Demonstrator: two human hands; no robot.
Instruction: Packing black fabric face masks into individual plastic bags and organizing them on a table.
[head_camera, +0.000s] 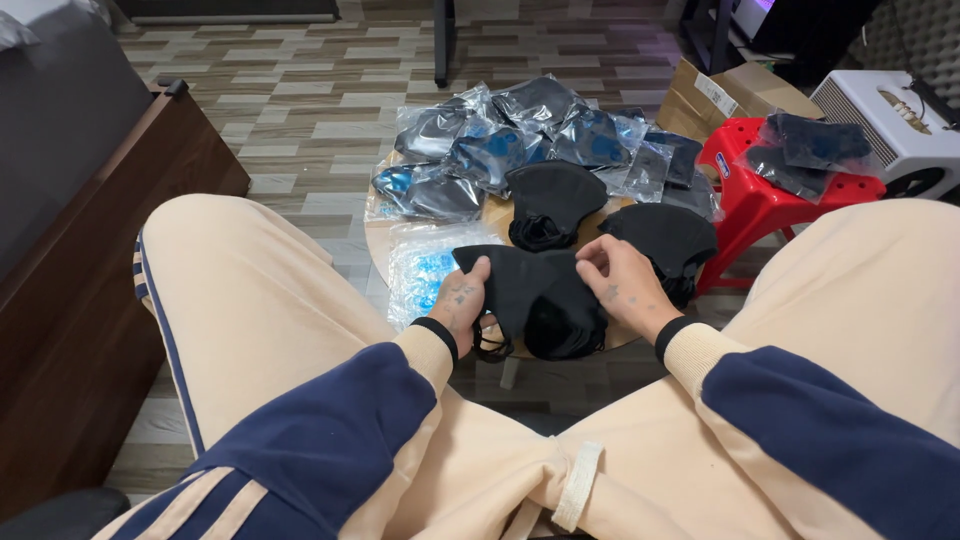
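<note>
My left hand and my right hand both pinch one black cloth face mask, stretched flat between them above a stack of black masks. All of this lies on a small round wooden table between my knees. Two more piles of black masks sit behind, one in the middle and one to the right. Several masks sealed in clear plastic bags are heaped at the table's far side.
A red plastic stool with bagged black masks stands at right. Behind it are a cardboard box and a white appliance. A dark wooden bed frame runs along the left. Empty clear bags lie near my left hand.
</note>
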